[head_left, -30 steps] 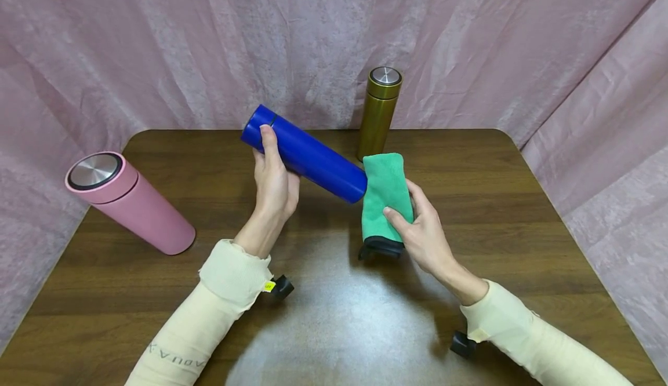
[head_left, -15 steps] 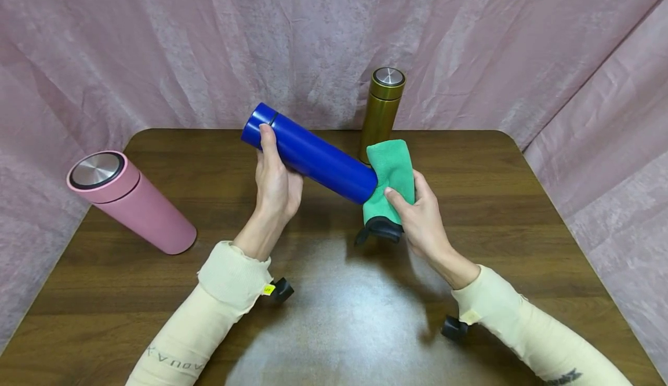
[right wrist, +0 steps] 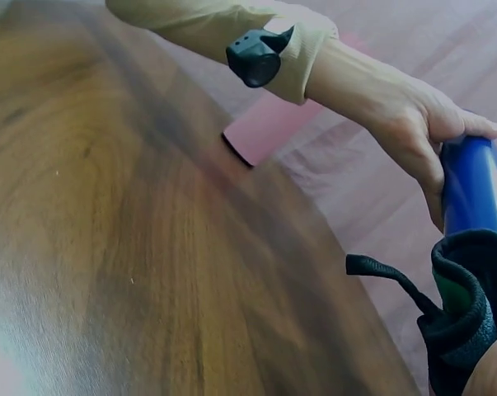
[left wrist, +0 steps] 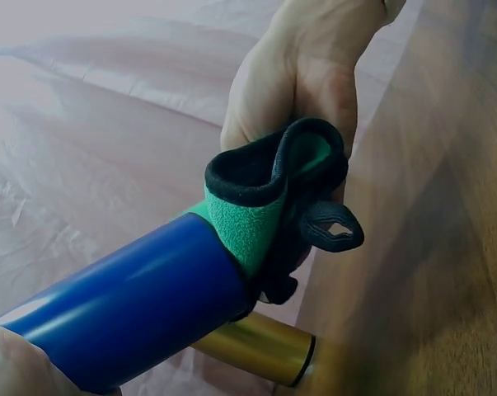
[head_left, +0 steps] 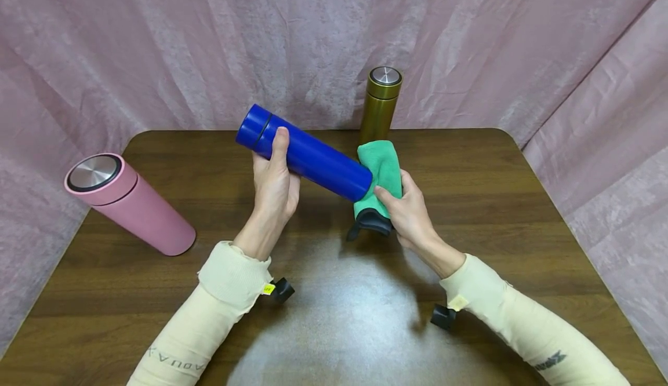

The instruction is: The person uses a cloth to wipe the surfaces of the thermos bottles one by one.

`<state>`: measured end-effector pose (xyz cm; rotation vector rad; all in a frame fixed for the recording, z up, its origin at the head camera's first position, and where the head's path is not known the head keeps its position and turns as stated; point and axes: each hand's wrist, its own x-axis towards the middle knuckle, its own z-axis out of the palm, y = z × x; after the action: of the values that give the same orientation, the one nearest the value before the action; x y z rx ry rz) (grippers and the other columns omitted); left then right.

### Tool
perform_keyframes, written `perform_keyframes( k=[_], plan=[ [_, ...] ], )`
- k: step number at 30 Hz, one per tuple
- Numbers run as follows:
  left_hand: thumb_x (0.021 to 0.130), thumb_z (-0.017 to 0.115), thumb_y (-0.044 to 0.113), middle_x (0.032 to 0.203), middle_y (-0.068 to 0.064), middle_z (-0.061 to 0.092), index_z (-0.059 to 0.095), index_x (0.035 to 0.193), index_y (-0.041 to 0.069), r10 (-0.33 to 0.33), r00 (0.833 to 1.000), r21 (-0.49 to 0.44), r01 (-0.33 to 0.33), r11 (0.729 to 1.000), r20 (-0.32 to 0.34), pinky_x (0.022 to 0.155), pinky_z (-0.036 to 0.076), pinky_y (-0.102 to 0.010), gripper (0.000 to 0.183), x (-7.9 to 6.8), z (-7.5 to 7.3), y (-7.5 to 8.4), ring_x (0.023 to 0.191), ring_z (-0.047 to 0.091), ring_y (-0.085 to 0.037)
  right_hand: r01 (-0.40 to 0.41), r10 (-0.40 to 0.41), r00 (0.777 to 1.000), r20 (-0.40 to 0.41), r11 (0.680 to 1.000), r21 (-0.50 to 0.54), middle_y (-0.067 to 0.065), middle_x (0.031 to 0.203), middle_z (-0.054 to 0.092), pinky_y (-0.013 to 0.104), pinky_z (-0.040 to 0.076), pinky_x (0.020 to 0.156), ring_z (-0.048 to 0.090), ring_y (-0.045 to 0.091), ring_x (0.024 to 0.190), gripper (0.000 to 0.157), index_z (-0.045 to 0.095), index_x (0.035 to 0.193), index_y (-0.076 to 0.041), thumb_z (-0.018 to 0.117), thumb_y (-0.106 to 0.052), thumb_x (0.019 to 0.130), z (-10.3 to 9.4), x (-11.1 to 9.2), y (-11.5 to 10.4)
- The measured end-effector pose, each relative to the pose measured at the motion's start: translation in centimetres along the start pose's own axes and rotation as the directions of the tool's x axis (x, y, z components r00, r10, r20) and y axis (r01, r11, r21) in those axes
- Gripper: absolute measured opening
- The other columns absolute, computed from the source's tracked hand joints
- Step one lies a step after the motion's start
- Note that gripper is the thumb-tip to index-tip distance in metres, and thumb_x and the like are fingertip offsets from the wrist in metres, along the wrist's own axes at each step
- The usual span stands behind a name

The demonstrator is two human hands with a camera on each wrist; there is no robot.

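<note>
A blue thermos flask [head_left: 326, 163] tilts above the table, lid end up and left, base down and right. My left hand [head_left: 273, 186] grips it just below the lid seam, thumb along the top side. In my right hand [head_left: 414, 215] is a folded green cloth [head_left: 387, 163] with black edging and a small loop. The cloth lies against the flask's base end and partly wraps it, with the thumb pinching its near side. From the left wrist view, the black edge [left wrist: 240, 194] curls into folds beside the flask; the right fingers are mostly hidden behind the cloth.
On the left of the wooden table [head_left: 501, 212] stands a pink flask [head_left: 141, 206] with a steel-topped lid. Behind the green cloth stands a gold flask [head_left: 379, 110], its lower part hidden. A pink curtain [head_left: 313, 38] hangs beyond the table's back edge.
My right hand has moved up and left, bringing the cloth closer around the flask's base end. Along the flask, my left thumb now lies below the lid seam instead of over it.
</note>
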<state>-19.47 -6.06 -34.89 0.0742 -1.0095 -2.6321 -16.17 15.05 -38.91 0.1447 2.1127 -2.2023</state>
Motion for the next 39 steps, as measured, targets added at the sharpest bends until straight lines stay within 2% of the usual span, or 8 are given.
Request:
perform_keyframes(
  k=[8, 13, 18, 24, 29, 39],
  plan=[
    [0.105, 0.06, 0.016, 0.115, -0.004, 0.056, 0.041, 0.135, 0.018, 0.013, 1.0, -0.003, -0.013, 1.0, -0.021, 0.1, 0.047, -0.039, 0.035, 0.0, 0.0, -0.2, 0.107, 0.058, -0.022, -0.112, 0.111, 0.993, 0.041, 0.994, 0.017, 0.019, 0.12, 0.063, 0.029, 0.06, 0.077, 0.072, 0.016, 0.085, 0.05, 0.041, 0.149, -0.005, 0.061, -0.008, 0.104, 0.2, -0.7, 0.1],
    [0.105, 0.06, 0.017, 0.117, -0.004, 0.055, 0.04, 0.136, 0.018, 0.031, 0.999, -0.011, -0.031, 0.999, -0.029, 0.1, 0.048, -0.038, 0.037, -0.1, 0.1, -0.3, 0.109, 0.057, -0.022, -0.158, 0.158, 0.986, 0.062, 0.987, -0.011, 0.021, 0.122, 0.063, 0.03, 0.059, 0.079, 0.071, 0.018, 0.09, 0.049, 0.04, 0.149, -0.005, 0.061, -0.009, 0.105, 0.2, -1.3, 0.2],
    [0.105, 0.06, 0.017, 0.117, -0.004, 0.055, 0.039, 0.137, 0.018, 0.068, 0.997, -0.036, -0.069, 0.997, -0.035, 0.1, 0.047, -0.037, 0.038, -0.1, 0.1, -0.4, 0.109, 0.057, -0.022, -0.17, 0.176, 0.981, 0.076, 0.983, -0.073, 0.022, 0.123, 0.063, 0.029, 0.058, 0.081, 0.07, 0.02, 0.094, 0.047, 0.042, 0.146, -0.002, 0.061, -0.011, 0.104, 0.2, -2.1, 0.3],
    [0.105, 0.061, 0.014, 0.116, -0.005, 0.055, 0.039, 0.136, 0.018, 0.114, 0.993, -0.04, -0.115, 0.993, -0.041, 0.098, 0.049, -0.037, 0.039, 0.1, 0.2, -0.5, 0.106, 0.058, -0.021, -0.131, 0.148, 0.984, 0.1, 0.979, -0.156, 0.02, 0.123, 0.065, 0.032, 0.059, 0.082, 0.071, 0.022, 0.095, 0.044, 0.046, 0.142, -0.002, 0.064, -0.011, 0.103, 0.3, -3.6, 0.0],
    [0.104, 0.062, 0.013, 0.116, -0.004, 0.055, 0.039, 0.137, 0.019, 0.122, 0.991, -0.039, -0.124, 0.991, -0.064, 0.098, 0.049, -0.037, 0.041, 0.3, 0.0, -0.7, 0.106, 0.058, -0.021, -0.088, 0.107, 0.988, 0.112, 0.982, -0.166, 0.021, 0.122, 0.066, 0.035, 0.06, 0.083, 0.072, 0.024, 0.096, 0.045, 0.047, 0.143, -0.002, 0.064, -0.007, 0.102, 0.5, -4.8, -0.2],
    [0.104, 0.064, 0.017, 0.12, -0.006, 0.055, 0.038, 0.139, 0.019, 0.099, 0.991, -0.04, -0.103, 0.994, -0.095, 0.1, 0.048, -0.038, 0.044, 0.4, -0.1, -0.6, 0.11, 0.057, -0.022, 0.047, -0.039, 0.998, 0.04, 0.977, -0.209, 0.02, 0.121, 0.067, 0.034, 0.061, 0.079, 0.074, 0.027, 0.092, 0.049, 0.051, 0.144, -0.006, 0.068, -0.008, 0.099, 0.4, -6.3, -0.7]
  ],
)
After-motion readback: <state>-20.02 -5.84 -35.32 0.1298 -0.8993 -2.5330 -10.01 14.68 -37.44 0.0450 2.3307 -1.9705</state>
